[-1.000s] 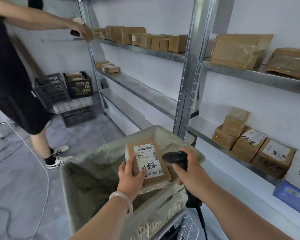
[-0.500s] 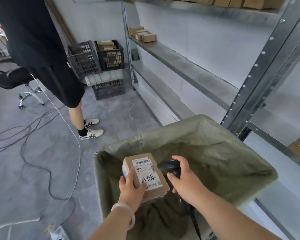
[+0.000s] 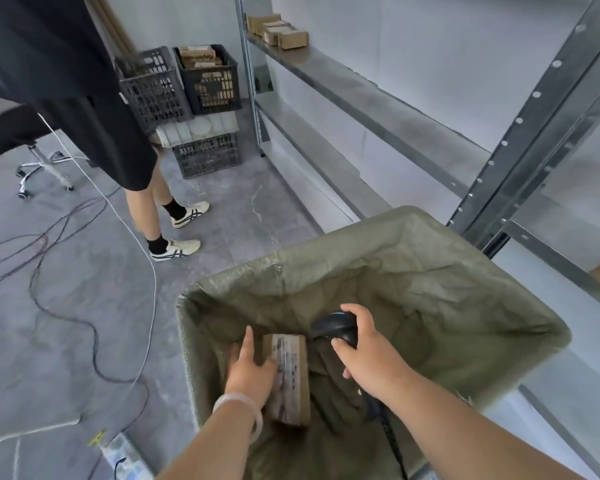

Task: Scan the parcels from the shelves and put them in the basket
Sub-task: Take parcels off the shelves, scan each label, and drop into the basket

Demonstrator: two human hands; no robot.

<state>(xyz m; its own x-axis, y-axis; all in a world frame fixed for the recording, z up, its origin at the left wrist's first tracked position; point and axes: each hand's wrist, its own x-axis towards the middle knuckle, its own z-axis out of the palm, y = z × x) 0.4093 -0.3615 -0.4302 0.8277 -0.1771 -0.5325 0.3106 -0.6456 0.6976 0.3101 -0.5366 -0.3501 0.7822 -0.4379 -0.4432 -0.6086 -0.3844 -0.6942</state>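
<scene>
We saw the left hand (image 3: pixel 250 372) low inside the basket (image 3: pixel 430 271), which was lined with an olive-green bag; its thumb lay across the top face of the parcel (image 3: pixel 290 379) and its fingers ran fairly straight along the parcel's left side, so it pinched the box between them. The parcel was a brown carton with a white label facing up; the print was smeared by motion and we could not read it. The right hand (image 3: pixel 371 355) was curled tight round the black scanner (image 3: pixel 336 327), just right of the parcel, its cable trailing down. On the shelves (image 3: pixel 361 95) sat small brown boxes (image 3: pixel 284 32); a box in the black crate (image 3: pixel 208 81) bore dark lettering too blurred to read; another person (image 3: pixel 66 81) stood nearby.
</scene>
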